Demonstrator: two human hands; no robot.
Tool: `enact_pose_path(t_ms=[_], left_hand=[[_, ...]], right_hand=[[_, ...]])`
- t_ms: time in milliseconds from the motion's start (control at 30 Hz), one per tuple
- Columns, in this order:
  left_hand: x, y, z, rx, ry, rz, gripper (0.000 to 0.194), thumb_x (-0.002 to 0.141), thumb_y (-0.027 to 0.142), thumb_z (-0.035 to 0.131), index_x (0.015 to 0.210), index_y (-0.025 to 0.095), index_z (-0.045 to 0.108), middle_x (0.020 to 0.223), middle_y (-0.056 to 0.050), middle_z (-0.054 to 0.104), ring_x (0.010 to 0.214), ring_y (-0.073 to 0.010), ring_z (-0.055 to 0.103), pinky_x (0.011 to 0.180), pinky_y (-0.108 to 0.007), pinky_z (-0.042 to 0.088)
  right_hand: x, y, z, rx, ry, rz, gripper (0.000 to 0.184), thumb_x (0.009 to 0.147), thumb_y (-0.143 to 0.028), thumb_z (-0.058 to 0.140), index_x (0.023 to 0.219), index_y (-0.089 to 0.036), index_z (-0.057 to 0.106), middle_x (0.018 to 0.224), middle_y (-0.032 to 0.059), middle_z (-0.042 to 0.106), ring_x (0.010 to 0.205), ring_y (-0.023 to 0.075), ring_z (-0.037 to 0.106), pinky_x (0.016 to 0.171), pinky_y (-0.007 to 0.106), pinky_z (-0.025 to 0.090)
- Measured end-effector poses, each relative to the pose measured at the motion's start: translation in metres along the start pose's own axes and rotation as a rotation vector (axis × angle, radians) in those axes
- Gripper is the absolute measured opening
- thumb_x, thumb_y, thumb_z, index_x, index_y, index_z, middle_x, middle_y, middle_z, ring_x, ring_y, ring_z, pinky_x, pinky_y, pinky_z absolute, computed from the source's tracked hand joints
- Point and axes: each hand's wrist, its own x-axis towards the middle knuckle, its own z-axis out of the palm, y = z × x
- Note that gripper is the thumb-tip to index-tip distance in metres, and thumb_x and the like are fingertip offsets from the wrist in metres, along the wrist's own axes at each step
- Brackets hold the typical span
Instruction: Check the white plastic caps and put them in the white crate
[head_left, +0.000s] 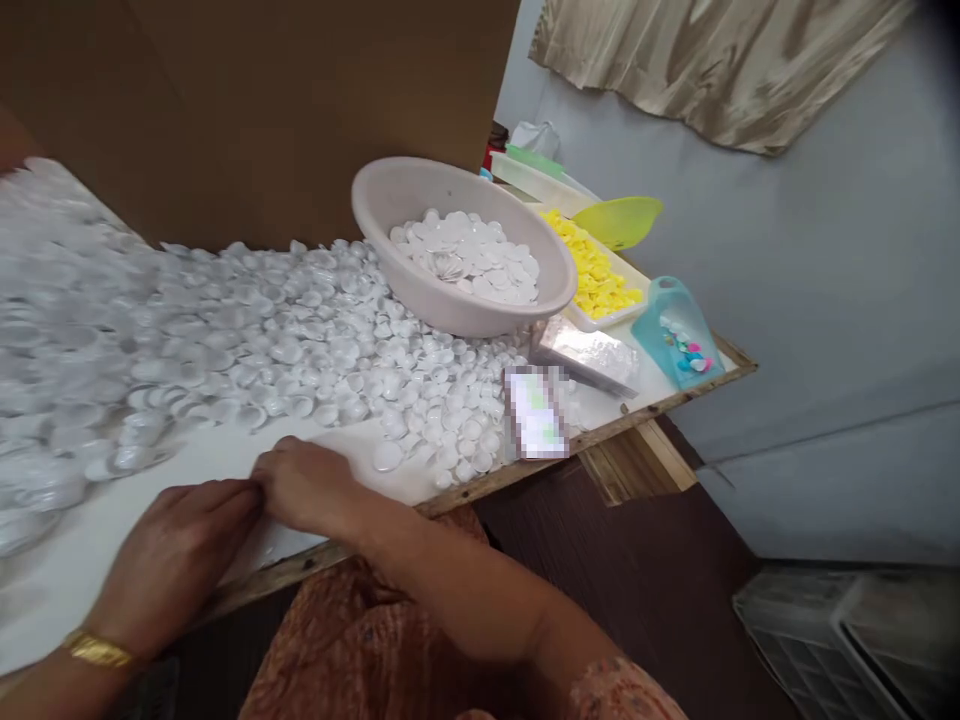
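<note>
Caps [240, 350], white, shallow and rounded, lie in a broad, loose heap over the table [45, 600], reaching from the far left to just beyond the basin. Near the front edge, on a bare strip beside the heap, the left hand [176, 555] and right hand [307, 485] meet, their fingertips touching. The fingers of both are bent and drawn narrow; whether they pinch a cap between them I cannot tell, as the knuckles hide it. A gold bracelet [99, 650] circles the left wrist.

Behind the heap's right part, the pale basin [442, 308] sits tilted, with flat white discs [465, 255] inside. To its right, a white tray [592, 325] holds yellow pieces [600, 275], with a yellow-green scoop [622, 222] at its far side. A blue scoop [694, 312] with coloured bits [694, 360] lies near the table's right end. Between basin and table edge are a clear packet [585, 355] and a blurred phone [536, 412].
</note>
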Motion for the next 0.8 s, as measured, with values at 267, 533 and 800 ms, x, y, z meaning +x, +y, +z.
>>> enact_pose_path(t_ms=[267, 533, 800], left_hand=[[-0.01, 0.021, -0.023, 0.072, 0.163, -0.074, 0.018, 0.083, 0.032, 0.05, 0.081, 0.024, 0.067, 0.087, -0.005, 0.066, 0.083, -0.022, 0.055, 0.075, -0.037, 0.044], [-0.011, 0.035, -0.024, -0.165, 0.155, -0.268, 0.023, 0.084, 0.03, 0.048, 0.081, 0.019, 0.068, 0.086, -0.006, 0.06, 0.079, -0.0156, 0.058, 0.069, -0.027, 0.048], [-0.018, 0.044, -0.028, -0.244, 0.143, -0.385, 0.018, 0.083, 0.02, 0.05, 0.078, 0.017, 0.067, 0.09, -0.007, 0.059, 0.08, -0.0143, 0.057, 0.072, -0.026, 0.048]], right_hand=[[-0.016, -0.015, -0.006, 0.531, 0.167, 0.135, 0.023, 0.09, -0.033, 0.042, 0.093, -0.018, 0.059, 0.082, 0.004, 0.061, 0.08, 0.0165, 0.059, 0.074, 0.03, 0.046], [-0.02, -0.023, -0.004, 1.407, -0.004, 0.401, 0.016, 0.087, -0.025, 0.05, 0.083, -0.014, 0.06, 0.069, 0.0007, 0.063, 0.061, 0.0114, 0.061, 0.069, 0.029, 0.053], [-0.026, -0.021, -0.004, 1.439, -0.101, 0.353, 0.025, 0.087, -0.02, 0.045, 0.108, -0.009, 0.053, 0.077, 0.0084, 0.067, 0.071, 0.0162, 0.066, 0.082, 0.038, 0.051]])
